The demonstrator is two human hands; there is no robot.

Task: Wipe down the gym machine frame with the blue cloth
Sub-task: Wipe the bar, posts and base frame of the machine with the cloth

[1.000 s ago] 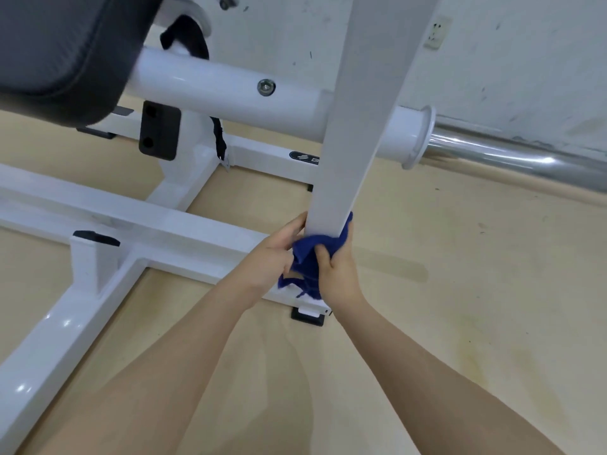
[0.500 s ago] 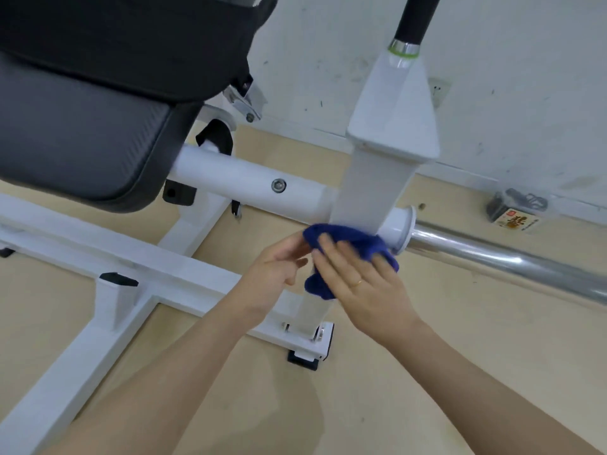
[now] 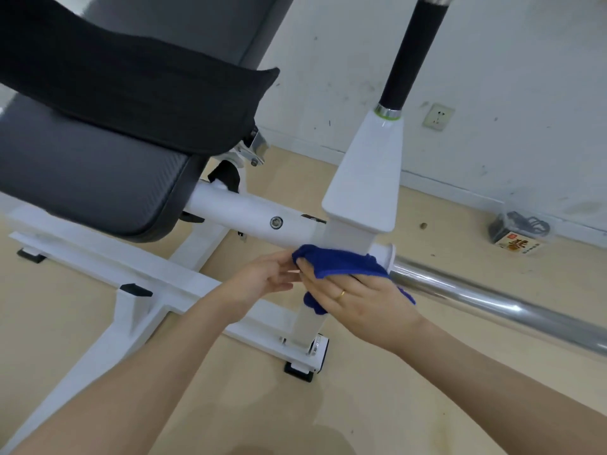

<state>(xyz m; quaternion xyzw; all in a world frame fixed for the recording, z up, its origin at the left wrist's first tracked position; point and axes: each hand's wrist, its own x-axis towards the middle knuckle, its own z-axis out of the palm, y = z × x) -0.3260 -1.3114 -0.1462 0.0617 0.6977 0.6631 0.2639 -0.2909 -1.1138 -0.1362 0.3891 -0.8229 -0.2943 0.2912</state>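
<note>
Cloth (image 3: 341, 262): soft, light, bunches. Right hand (image 3: 364, 300) flat, pressing cloth onto post (image 3: 345, 234); left hand (image 3: 266, 279) loosely open beside. Best palmed flat.

The post (image 3: 349, 238) stands on the base bar (image 3: 98, 257), crossing in front of the tube (image 3: 243, 221). The cloth (image 3: 341, 262) lies against the post where they cross, the right hand (image 3: 361, 300) flat on it, the left hand (image 3: 266, 277) just left, touching its edge. The seat pad (image 3: 82, 178) sits left, above the tube. The steel bar (image 3: 492, 303) runs right from the tube's end. A box (image 3: 515, 234) lies by the wall (image 3: 492, 77), behind the bar.
</note>
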